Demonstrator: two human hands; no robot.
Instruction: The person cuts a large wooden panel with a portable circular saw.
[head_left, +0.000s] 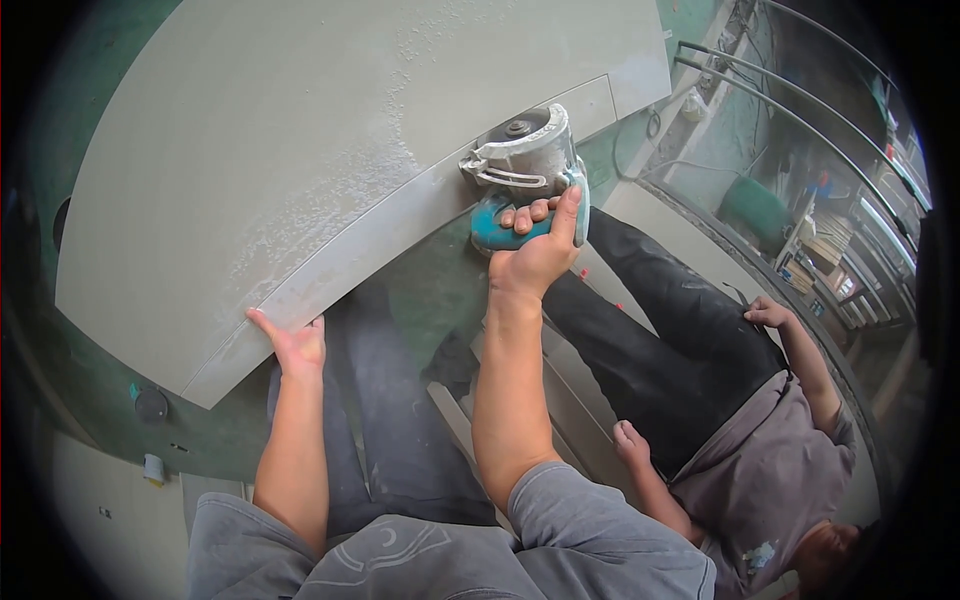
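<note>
My right hand (pixel 528 250) is wrapped round the teal handle of a handheld stone cutter (pixel 520 155), with the thumb stretched up along its side. The cutter has a pale, dusty guard and stands on the near edge of a large pale slab (pixel 240 130), toward the right end. A thin line runs along the slab parallel to that edge. Farther left, my left hand (pixel 290 345) holds the near edge, thumb on top, other fingers mostly hidden below. White chips and dust (pixel 350 180) lie scattered across the slab's top.
Close on my right is a co-worker in dark trousers (pixel 660 320) and a grey shirt (pixel 750 470). A dark round object (pixel 150 403) and a small white cylinder (pixel 153 470) lie at the lower left. Metal rails (pixel 790 85) and shelving stand at the far right.
</note>
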